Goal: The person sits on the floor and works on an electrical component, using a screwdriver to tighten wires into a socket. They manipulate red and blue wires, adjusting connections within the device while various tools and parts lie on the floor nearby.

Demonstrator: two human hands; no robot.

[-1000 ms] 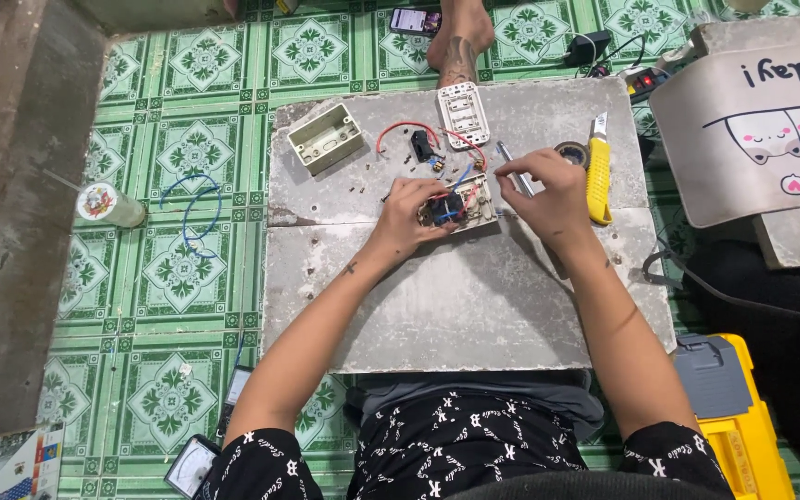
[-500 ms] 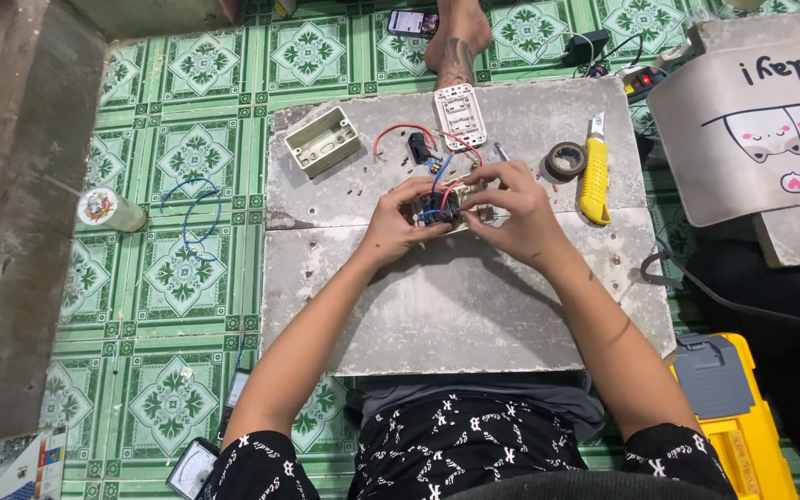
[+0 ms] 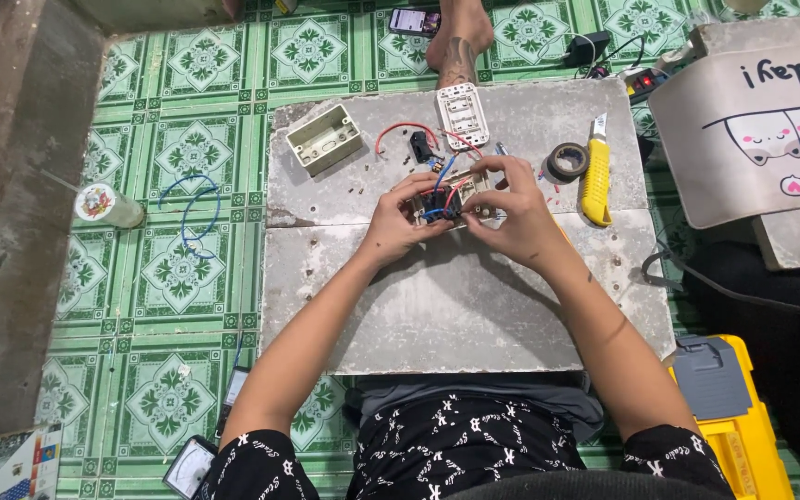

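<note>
Here the left hand (image 3: 398, 222) and right hand (image 3: 511, 208) together pinch a small beige switch module with red and blue wires (image 3: 446, 199) above the grey concrete slab bench (image 3: 446, 296)

Junction box (image 3: 324, 139) left of switch assembly (image 3: 446, 199); knife (image 3: 594, 176) right

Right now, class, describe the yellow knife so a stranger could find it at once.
Start at the grey slab on the green tiled floor. Near its far right edge, beside the roll of black tape, lies the utility knife. It is the only bright yellow thing on the slab.
</note>
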